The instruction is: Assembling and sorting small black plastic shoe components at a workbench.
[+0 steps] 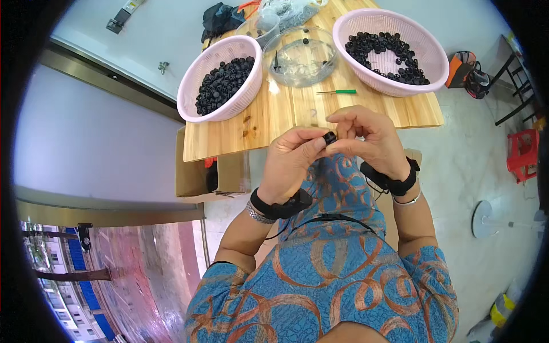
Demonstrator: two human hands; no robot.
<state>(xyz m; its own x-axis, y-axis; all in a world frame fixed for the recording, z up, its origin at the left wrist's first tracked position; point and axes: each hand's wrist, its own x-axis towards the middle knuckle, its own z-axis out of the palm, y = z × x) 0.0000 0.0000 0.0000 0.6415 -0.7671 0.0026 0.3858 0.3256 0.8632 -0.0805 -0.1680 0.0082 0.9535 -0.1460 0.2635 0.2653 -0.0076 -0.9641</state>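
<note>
Just beyond the table's front edge, my left hand (290, 159) pinches a small round black plastic part (330, 138) between thumb and fingers. My right hand (369, 140) meets it from the other side, thumb and a bent finger closed at the part while the index finger arches above. Fingertips hide much of the part. At the left of the table, a pink basket (189, 94) holds a heap of small black round parts (224, 83). A second pink basket (437, 54) at the right holds black ring-like parts (374, 43), spread around a bare patch.
Between the baskets stands a clear round tray (303, 80) with a few black bits. A green-handled screwdriver (345, 91) lies on the wooden table (280, 120). Plastic bags (286, 11) are at the back. A cardboard box (233, 174) stands below left, a red stool (522, 154) at right.
</note>
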